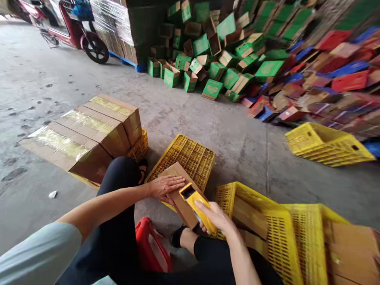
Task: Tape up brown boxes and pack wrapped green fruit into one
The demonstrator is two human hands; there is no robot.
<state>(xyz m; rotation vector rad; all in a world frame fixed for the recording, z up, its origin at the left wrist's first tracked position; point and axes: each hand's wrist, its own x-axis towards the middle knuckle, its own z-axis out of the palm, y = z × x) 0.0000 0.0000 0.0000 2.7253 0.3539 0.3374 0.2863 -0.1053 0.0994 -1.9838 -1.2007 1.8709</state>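
Observation:
My left hand (166,187) lies flat, fingers stretched, on a brown cardboard box (178,198) that rests on an upturned yellow plastic crate (192,156). My right hand (215,217) is closed round a yellow tape dispenser (197,204), whose front end sits against the top of the cardboard box. Both forearms reach in from the bottom of the head view. My legs in dark trousers are below them.
Three taped brown cartons (86,132) lie in a row at left on a yellow crate. A yellow crate (285,233) holding cardboard stands at right, another (326,148) farther right. Piles of green (213,51), red and blue boxes fill the back. A scooter (74,31) stands at back left. A red stool (150,245) sits under me.

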